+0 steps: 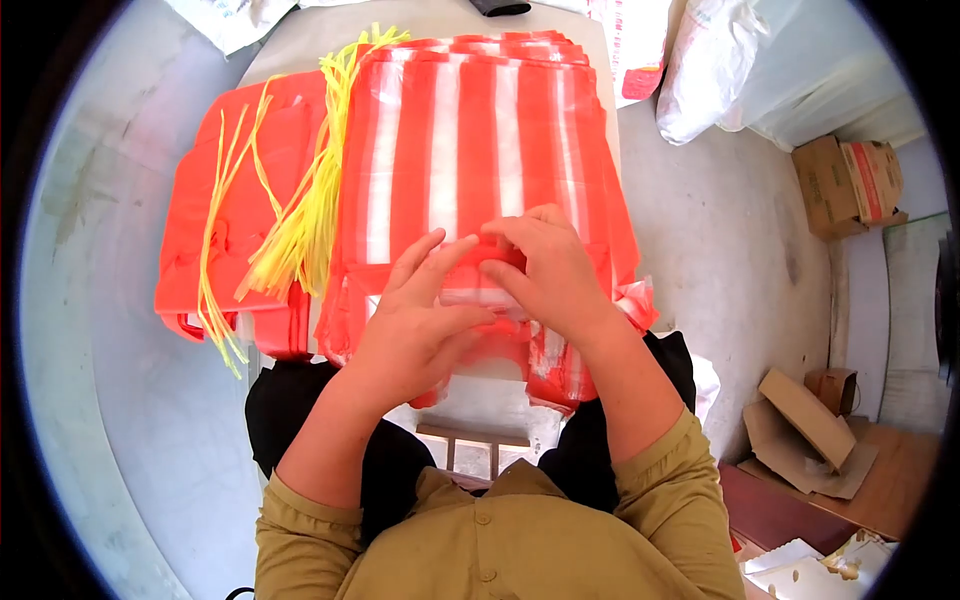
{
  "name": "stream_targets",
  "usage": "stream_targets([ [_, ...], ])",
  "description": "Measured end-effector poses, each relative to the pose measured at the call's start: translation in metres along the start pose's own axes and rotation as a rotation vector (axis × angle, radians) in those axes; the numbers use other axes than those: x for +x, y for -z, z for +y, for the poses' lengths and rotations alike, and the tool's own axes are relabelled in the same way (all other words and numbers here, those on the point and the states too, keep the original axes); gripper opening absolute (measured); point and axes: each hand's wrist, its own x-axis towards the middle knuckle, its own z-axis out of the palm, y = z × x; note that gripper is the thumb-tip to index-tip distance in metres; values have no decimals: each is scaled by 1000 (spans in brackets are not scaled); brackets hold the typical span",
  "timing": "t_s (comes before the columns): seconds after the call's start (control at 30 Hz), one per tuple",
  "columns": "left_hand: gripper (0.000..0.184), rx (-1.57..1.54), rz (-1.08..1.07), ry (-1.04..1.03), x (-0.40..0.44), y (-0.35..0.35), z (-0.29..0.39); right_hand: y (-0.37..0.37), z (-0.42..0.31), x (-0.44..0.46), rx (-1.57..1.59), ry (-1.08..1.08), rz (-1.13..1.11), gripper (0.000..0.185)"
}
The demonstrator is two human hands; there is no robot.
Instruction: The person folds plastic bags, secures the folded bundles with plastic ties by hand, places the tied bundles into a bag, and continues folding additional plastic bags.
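- L hand (405,330), R hand (553,275): fingers half-curled; can't tell if pinching film.
- Red/white-striped plastic bag stack (475,150) under both; thin layers may skew if tugged.
- Yellow plastic strips (322,200), L of grip, may slide if bumped.

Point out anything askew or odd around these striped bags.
The stack of striped plastic bags has a crumpled corner sticking out at its right. A few yellow strips stray left of their bundle, over the red plastic stack. Nothing looks spilled; tearing is unclear.
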Motion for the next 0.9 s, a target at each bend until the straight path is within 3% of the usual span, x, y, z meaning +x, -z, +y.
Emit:
stream_targets([
  [0.23,34,41,30,-18,2,-6,-1,12,-7,1,85,-141,-185,38],
  [0.37,26,22,103,-40,4,-16,-13,8,-3,0,59,-86,-168,36],
  [0.53,16,-29,157,81,13,-26,-15,2,3,-2,40,-19,-125,35],
  [0.63,11,-1,172,130,19,-29,-19,4,2,-3,91,-82,-56,32],
  [0.73,7,34,200,150,25,-32,-22,10,2,-4,110,6,48,27],
  [0.9,8,37,211,209,28,-34,-27,20,-2,-16,-3,264,-172,28],
])
